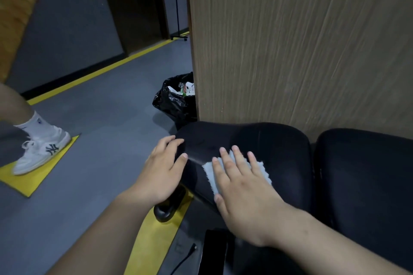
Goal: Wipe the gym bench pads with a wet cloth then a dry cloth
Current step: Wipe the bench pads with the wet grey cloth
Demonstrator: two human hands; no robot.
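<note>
A black padded bench seat (pixel 257 140) stands against a wooden panel, with a second black pad (pixel 366 176) to its right. A pale blue fluffy cloth (pixel 262 171) lies flat on the near part of the left pad. My right hand (pixel 241 187) presses on the cloth, fingers spread over it. My left hand (pixel 163 169) rests on the pad's left end, fingers curled round its edge and thumb on top.
A tall wooden panel (pixel 301 40) rises right behind the pads. A black rubbish bag (pixel 174 100) sits on the grey floor left of the panel. Another person's leg and white sneaker (pixel 40 152) stand on a yellow floor mark at left. A black bench foot (pixel 166 210) is below my left hand.
</note>
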